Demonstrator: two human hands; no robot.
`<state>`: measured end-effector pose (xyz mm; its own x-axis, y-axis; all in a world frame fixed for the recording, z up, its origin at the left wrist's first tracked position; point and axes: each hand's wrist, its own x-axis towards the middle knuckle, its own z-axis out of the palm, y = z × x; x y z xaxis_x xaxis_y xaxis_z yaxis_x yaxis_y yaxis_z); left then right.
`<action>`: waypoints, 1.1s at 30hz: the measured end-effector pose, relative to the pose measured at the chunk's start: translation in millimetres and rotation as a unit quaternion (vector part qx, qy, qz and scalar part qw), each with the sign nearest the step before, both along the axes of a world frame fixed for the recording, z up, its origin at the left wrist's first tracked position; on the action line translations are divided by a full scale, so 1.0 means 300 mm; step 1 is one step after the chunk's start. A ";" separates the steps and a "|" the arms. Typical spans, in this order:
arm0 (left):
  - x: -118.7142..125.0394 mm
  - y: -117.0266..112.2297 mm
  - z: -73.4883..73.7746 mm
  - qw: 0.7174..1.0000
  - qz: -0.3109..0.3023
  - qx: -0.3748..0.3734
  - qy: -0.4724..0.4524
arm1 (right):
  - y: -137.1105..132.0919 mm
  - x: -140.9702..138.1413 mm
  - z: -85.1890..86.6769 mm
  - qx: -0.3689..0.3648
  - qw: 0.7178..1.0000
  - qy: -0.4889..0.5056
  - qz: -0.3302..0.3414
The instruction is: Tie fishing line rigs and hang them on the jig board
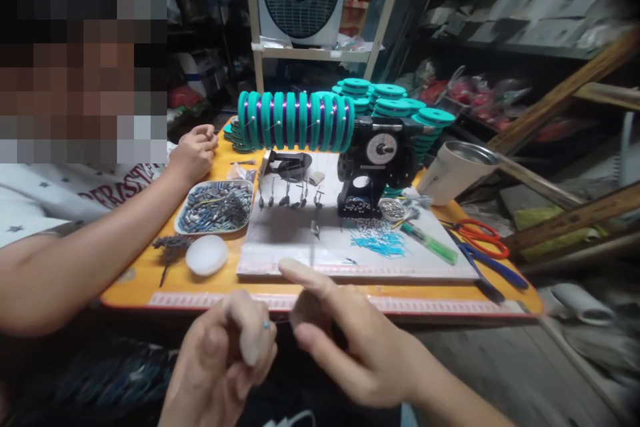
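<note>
My left hand (225, 347) is closed in front of the table's near edge, its index finger curled over. A tiny blue bit (267, 325) shows at its fingers; the rest of what it holds is hidden. Just to the right is my right hand (355, 333), index finger stretched out and thumb bent toward the other curled fingers. Whatever lies between those fingers is too small to make out. Beyond both hands lies a white board (295, 250) with thin blue pieces (380, 243). Green spools (295, 121) sit in a row on a black winder (377, 153).
Left of the board are a tray of small metal parts (249, 219) and a white dish (207, 255). A co-worker's arm (115, 233) rests there. To the right are a green-handled tool (430, 244), blue-handled pliers (495, 267), orange-handled scissors (483, 235) and a tumbler (453, 177).
</note>
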<state>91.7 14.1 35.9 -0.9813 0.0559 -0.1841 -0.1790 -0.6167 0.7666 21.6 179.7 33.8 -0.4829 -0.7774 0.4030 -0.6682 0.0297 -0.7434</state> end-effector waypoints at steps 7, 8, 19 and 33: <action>-0.074 0.073 -0.067 0.970 0.169 -0.127 0.118 | -0.103 0.017 -0.030 -0.283 0.884 -0.364 -0.081; -0.075 0.083 -0.070 0.958 0.187 -0.160 0.145 | -0.113 0.014 -0.037 -0.272 0.911 -0.286 -0.117; -0.134 0.035 0.021 0.996 0.025 -0.061 0.058 | -0.069 -0.004 0.000 -0.192 0.918 -0.345 -0.038; -0.120 0.078 -0.022 0.968 0.207 -0.121 0.078 | -0.091 -0.019 -0.025 -0.203 0.948 -0.196 -0.149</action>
